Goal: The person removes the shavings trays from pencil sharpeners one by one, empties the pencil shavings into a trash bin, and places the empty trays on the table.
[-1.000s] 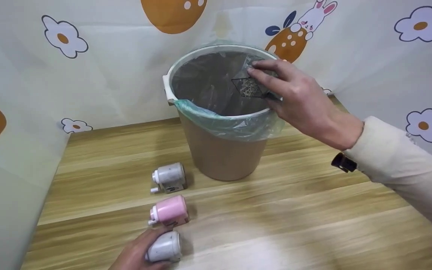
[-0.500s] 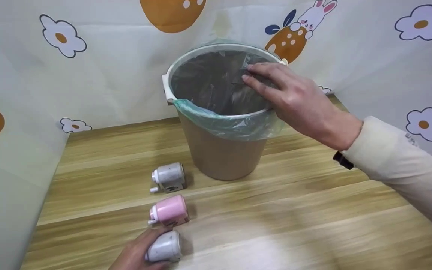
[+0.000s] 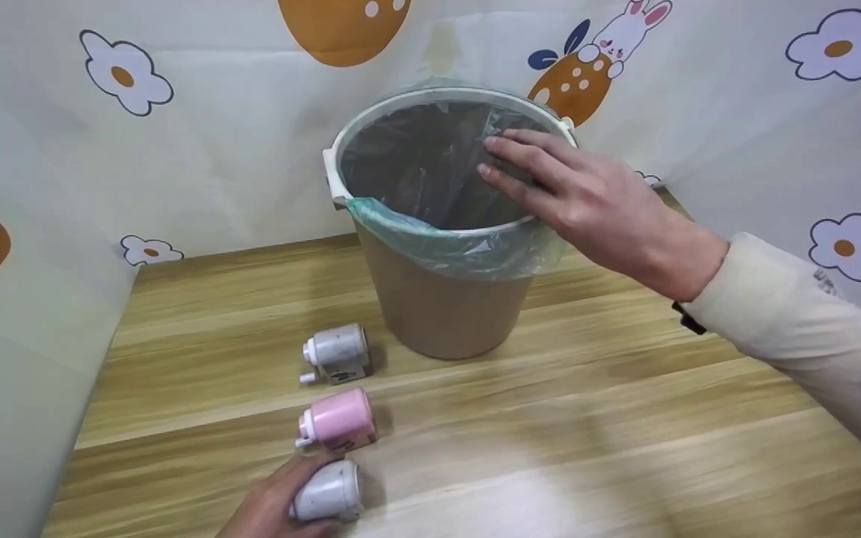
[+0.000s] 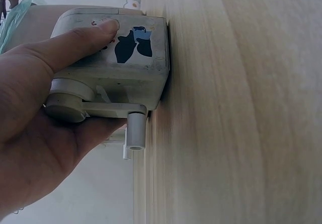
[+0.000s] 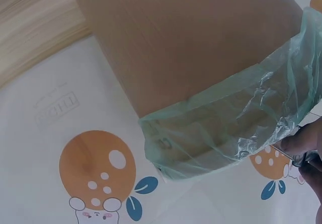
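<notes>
With my left hand (image 3: 270, 501) I grip a pale grey crank pencil sharpener (image 3: 329, 491) lying on the table. In the left wrist view its printed side (image 4: 133, 48) shows, with my thumb pressed on it and the crank handle (image 4: 136, 131) sticking down. My right hand (image 3: 591, 190) is over the right side of the bin (image 3: 449, 314), palm down. In the right wrist view its fingers pinch the dark edge of a small clear shavings drawer (image 5: 300, 159). The rest of that drawer is hidden behind the hand and bin liner (image 5: 216, 138).
A pink sharpener (image 3: 341, 420) and another grey sharpener (image 3: 341, 347) lie in a row beyond the left hand, left of the bin. Green plastic liner (image 3: 468, 258) folds over the bin's rim. A printed cloth (image 3: 236, 134) hangs behind the wood-grain table (image 3: 625, 418).
The right hand has turned over and shifted slightly left; the drawer and its grey shavings, visible a second ago, are out of sight in the head view. The left hand stays put.
</notes>
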Available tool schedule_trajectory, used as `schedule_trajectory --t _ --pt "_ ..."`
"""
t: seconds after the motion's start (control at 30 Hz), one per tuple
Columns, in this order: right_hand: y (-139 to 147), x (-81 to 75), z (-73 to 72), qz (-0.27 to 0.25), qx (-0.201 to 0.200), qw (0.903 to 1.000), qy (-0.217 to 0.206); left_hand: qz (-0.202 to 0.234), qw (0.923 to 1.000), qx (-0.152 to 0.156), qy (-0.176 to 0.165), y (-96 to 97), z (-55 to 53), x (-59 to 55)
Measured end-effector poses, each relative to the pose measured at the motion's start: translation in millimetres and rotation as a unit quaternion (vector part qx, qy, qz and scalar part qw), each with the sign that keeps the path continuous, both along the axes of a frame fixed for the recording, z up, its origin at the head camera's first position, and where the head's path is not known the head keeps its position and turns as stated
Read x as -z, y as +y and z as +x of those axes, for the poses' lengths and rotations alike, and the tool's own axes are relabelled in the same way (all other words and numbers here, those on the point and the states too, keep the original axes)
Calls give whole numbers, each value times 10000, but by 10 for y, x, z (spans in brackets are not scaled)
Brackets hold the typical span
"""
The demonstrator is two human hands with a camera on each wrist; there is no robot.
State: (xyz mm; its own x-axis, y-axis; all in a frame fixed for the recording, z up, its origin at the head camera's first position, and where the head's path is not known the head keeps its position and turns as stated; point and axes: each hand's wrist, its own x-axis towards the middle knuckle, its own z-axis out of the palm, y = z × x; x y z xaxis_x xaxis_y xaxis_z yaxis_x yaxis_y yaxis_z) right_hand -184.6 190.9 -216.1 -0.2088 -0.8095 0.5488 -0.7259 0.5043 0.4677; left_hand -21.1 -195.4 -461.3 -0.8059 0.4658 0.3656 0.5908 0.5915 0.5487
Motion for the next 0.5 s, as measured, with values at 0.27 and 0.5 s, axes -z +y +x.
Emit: schedule_trajectory --t 0.27,0.5 --pt "1 17 -6 16 -288 9991 301 -18 9999 101 -119 -23 -14 7" --pt "20 18 32 -81 -458 9988 162 73 9992 113 -388 -15 -7 -38"
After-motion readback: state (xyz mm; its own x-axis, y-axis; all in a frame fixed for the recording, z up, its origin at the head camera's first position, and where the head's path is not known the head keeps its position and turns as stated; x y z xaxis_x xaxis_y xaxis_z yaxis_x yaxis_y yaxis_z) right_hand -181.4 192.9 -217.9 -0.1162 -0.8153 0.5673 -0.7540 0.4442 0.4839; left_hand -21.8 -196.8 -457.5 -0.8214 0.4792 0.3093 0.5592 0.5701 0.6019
